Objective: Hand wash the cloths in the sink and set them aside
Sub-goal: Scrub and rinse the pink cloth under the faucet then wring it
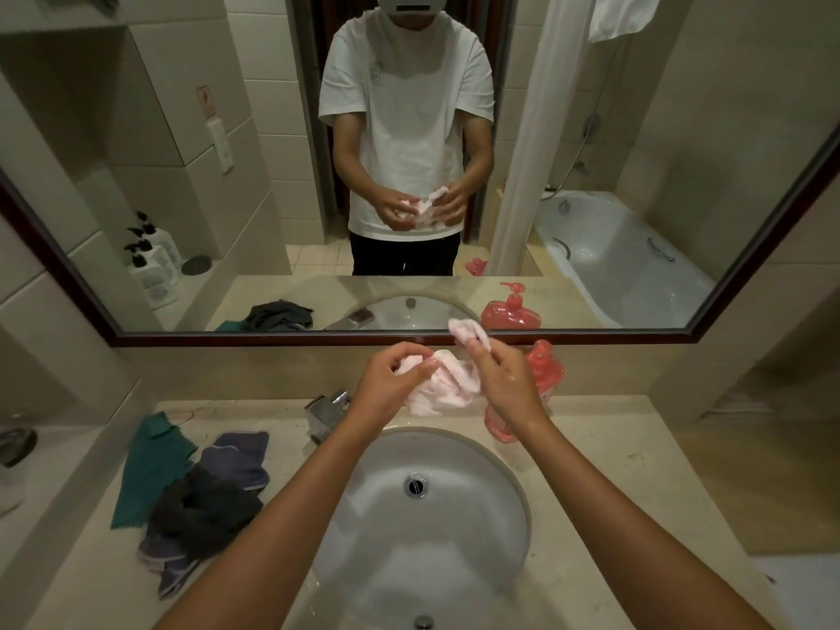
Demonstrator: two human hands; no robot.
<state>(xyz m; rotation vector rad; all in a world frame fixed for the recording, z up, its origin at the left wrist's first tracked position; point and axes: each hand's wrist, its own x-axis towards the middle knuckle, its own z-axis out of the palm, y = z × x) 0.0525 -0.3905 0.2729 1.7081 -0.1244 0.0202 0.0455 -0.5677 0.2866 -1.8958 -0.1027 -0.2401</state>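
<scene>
A pale pink cloth (447, 384) hangs crumpled between both hands above the far rim of the white sink (509, 488). My left hand (393, 384) grips its left end with curled fingers. My right hand (500, 379) pinches an upper fold, which sticks up above the fingers. On the counter left of the sink lie a green cloth (147, 466), a purple-grey cloth (238, 456) and a dark grey cloth (204, 511), heaped partly over one another.
A chrome tap (325, 413) stands at the sink's back left. A red pump bottle (543, 370) stands behind my right hand. The drain (416, 486) is open. A wide mirror (182, 175) covers the wall; beige counter (636, 484) extends right.
</scene>
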